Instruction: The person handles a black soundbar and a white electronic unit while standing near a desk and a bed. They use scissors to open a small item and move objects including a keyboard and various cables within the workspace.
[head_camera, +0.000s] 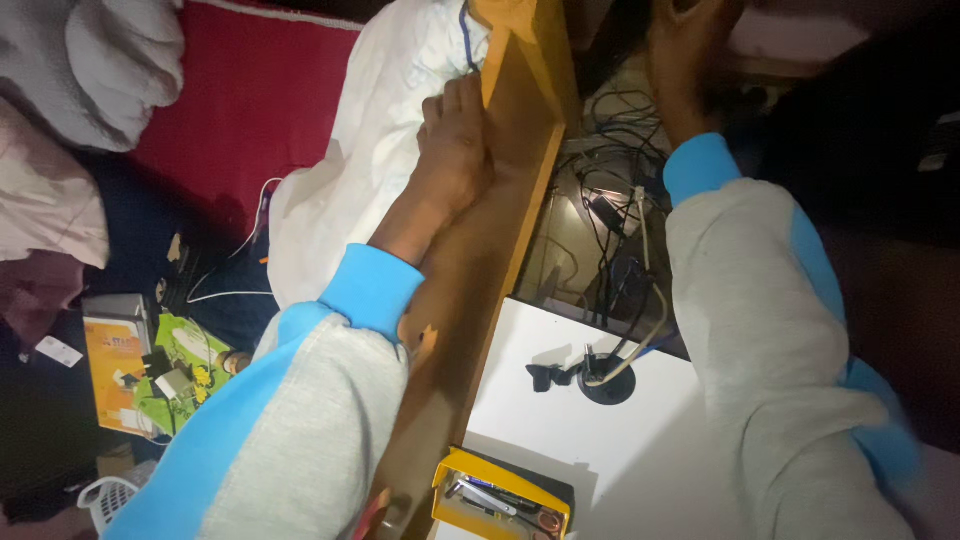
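Far left, on dark floor, we see orange box (113, 370) & green pack (185, 362). Next, white cloth (350, 170) over red bedding (245, 110). Our left hand (455, 150) lies flat, fingers together, on wooden board (510, 200), holding nothing. Then cable tangle (615, 200), white desk (560, 420), yellow box (500, 495). Our right hand (690, 60) reaches up top; can't tell its grip.

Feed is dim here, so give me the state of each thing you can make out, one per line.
left hand: flat on the wooden board's edge, holding nothing
right hand: reaching into the dark, grip unclear
wooden board: standing on edge
yellow box: open, tools inside
cables: tangled
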